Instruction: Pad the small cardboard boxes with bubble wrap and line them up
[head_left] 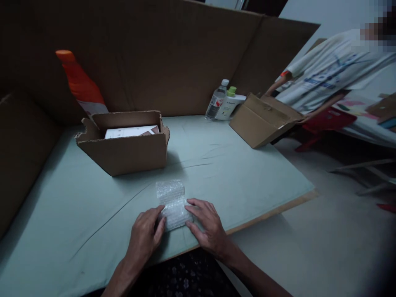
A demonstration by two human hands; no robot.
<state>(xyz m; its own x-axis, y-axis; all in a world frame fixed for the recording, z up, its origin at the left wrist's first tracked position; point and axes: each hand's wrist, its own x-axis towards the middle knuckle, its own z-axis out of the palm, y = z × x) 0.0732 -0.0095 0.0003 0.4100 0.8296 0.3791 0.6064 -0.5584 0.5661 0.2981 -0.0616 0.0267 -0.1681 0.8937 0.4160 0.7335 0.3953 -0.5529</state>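
A sheet of clear bubble wrap [173,212] lies on the pale green tabletop near its front edge, its far part bent into a raised fold. My left hand [145,231] grips the wrap's left side between thumb and fingers. On the right side, my right hand [208,225] holds it the same way, with the fingertips on the wrap's edge. Whether anything lies inside the wrap, I cannot tell. Beyond my hands stands an open cardboard box [136,154] with a white box [131,131] inside.
An orange-topped bottle [82,84] stands behind the open box. Near the cardboard wall [185,57] are a water bottle [217,101] and a white bottle with a green cap [230,105]. At right, a person [328,78] holds a tilted cardboard box [262,119] at the table edge.
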